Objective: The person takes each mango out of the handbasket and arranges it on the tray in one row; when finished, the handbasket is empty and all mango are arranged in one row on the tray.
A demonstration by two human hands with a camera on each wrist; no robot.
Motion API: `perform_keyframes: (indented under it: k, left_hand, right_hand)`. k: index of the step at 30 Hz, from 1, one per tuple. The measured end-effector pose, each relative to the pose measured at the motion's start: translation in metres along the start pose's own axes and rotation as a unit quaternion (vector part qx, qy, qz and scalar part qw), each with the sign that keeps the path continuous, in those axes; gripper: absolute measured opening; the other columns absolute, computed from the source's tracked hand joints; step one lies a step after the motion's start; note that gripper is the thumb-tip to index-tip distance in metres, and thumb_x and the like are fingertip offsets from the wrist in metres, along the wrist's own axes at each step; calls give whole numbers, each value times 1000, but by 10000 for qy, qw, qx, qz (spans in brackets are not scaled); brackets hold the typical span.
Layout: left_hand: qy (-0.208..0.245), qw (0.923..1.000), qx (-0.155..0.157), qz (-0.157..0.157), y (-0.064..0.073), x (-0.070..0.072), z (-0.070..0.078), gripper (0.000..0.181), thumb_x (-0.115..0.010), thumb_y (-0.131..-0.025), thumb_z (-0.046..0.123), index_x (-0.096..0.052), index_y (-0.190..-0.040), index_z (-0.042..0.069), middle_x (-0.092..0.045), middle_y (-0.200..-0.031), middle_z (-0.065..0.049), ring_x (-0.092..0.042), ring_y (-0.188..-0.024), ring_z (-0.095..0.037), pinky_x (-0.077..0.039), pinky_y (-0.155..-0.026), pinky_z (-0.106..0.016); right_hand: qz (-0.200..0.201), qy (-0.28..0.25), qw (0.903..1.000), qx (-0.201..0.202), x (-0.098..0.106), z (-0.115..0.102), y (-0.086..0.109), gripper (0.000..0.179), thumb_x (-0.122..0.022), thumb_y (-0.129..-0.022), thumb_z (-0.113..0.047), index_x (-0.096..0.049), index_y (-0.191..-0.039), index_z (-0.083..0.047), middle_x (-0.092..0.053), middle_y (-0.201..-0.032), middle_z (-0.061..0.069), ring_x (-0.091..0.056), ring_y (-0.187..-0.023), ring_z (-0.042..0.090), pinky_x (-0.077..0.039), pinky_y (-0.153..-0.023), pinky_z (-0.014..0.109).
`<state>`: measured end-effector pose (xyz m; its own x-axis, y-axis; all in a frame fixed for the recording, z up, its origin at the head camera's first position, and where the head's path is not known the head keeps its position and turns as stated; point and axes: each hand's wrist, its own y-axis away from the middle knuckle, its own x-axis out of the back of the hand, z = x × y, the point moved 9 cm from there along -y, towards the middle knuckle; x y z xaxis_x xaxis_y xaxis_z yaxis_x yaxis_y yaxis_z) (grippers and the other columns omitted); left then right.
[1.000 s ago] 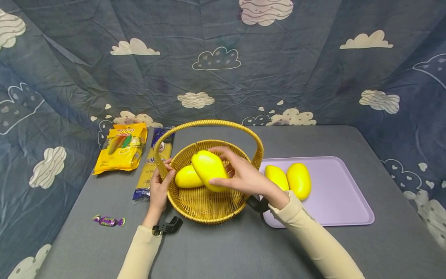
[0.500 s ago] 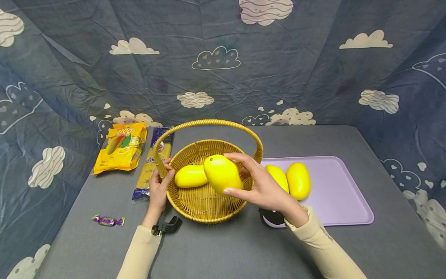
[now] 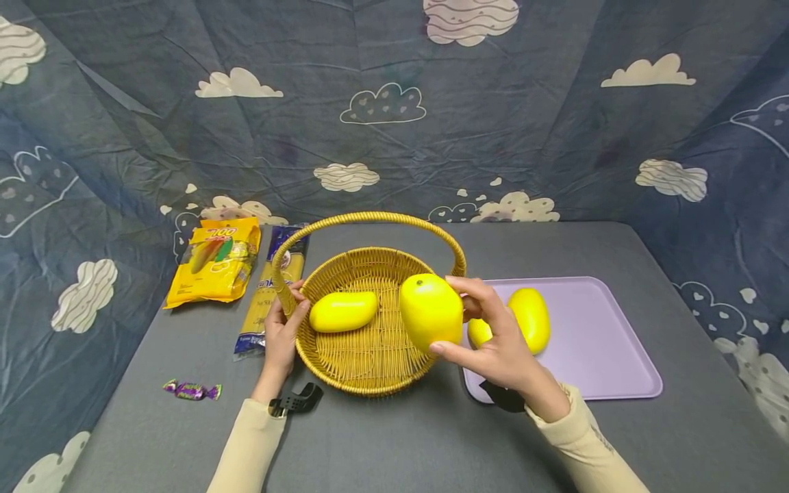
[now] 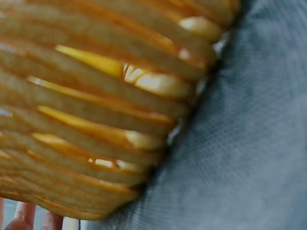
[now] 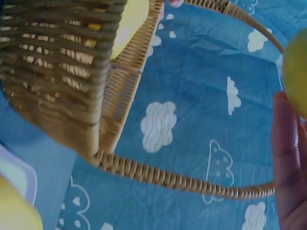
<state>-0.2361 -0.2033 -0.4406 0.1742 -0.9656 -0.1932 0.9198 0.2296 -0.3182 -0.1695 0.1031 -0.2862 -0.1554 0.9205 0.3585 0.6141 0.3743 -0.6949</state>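
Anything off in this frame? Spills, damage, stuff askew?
Nothing stands out. The basket looks upright, with one mango inside and the left hand at its side. The right hand holds another mango. No spill or damage visible. The purple candy lies off alone, but looks intact.

Mango (image 3: pixel 343 311) in basket (image 3: pixel 351 356) left of tray (image 3: pixel 598 342)

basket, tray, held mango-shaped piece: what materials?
Basket: wicker, natural or synthetic unclear; woven strands with gaps, slight sheen.
Tray: probably plastic; smooth, even lilac, raised rounded rim.
Mango-shaped piece: smooth, glossy, near-uniform yellow; maybe a plastic imitation, but real skin can't be ruled out.
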Motion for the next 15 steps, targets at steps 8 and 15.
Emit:
perform_keyframes:
  k: [8, 15]
  left_hand:
    - [-7, 10000, 20, 18, 0, 0, 0, 24, -56, -94, 3, -46, -105, -16, -46, -135, -23, -42, -126, -27, -35, -103, -30]
    - [-14, 10000, 44, 13, 0, 0, 0, 22, -55, -95, 2, -46, -106, -16, -47, -135, -22, -41, -127, -28, -34, -104, -31]
  right_hand:
    - [814, -144, 9957, 417, 34, -2, 13, 77, -75, -82, -31, -34, -126, 17, -51, -123, 11, -60, -90, 13, -49, -71, 18]
    - [1475, -481, 9877, 166, 65, 14, 27, 80, -78, -79, -20, -27, -131, 15, -49, -125, 19, -59, -97, 23, -51, -79, 22]
